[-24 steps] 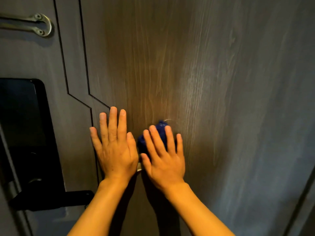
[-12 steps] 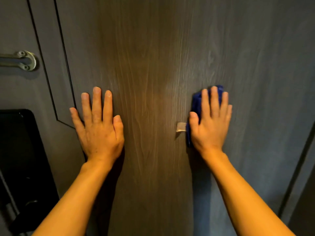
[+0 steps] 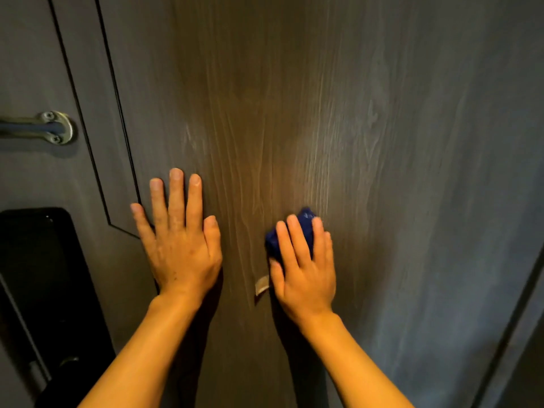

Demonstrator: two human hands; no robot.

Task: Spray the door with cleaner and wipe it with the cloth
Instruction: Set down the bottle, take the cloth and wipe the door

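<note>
The left hand lies flat with fingers spread on the dark wood-grain door, lower centre of the frame. Just right of it, the right hand presses a bunched dark blue cloth flat against the door, a pale tag showing beside its thumb.

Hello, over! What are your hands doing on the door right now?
Left hand flat on door, empty. Right hand pressing blue cloth against wood. Black lock panel off to the left, nothing in cloth's way.
</note>
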